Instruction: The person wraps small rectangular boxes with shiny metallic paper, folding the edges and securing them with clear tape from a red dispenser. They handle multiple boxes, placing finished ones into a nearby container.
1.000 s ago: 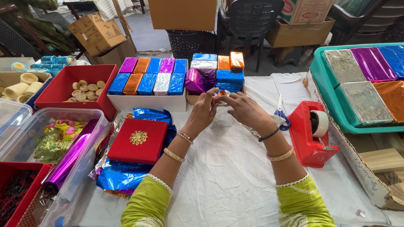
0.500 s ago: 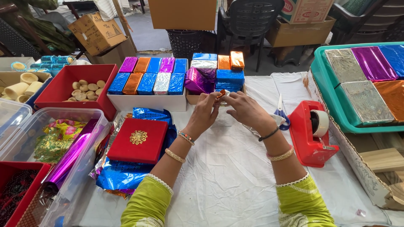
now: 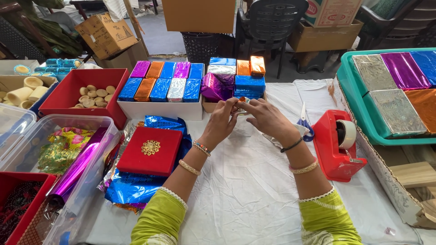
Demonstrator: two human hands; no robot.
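- At frame centre, just above the white desk [image 3: 254, 190], my left hand [image 3: 222, 121] and right hand [image 3: 265, 119] pinch together on 1 small foil-wrapped piece [image 3: 241, 100].
- I judge it light, crinkly, easily dented — best gripped at its edges.

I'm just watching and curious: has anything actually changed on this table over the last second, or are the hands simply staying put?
Very little. The left hand and right hand stay together over the white cloth, fingertips working a small foil-wrapped piece between them; it is too small to tell how it has turned. Nothing was picked up or put down. The red box, tape dispenser and scissors lie as before.
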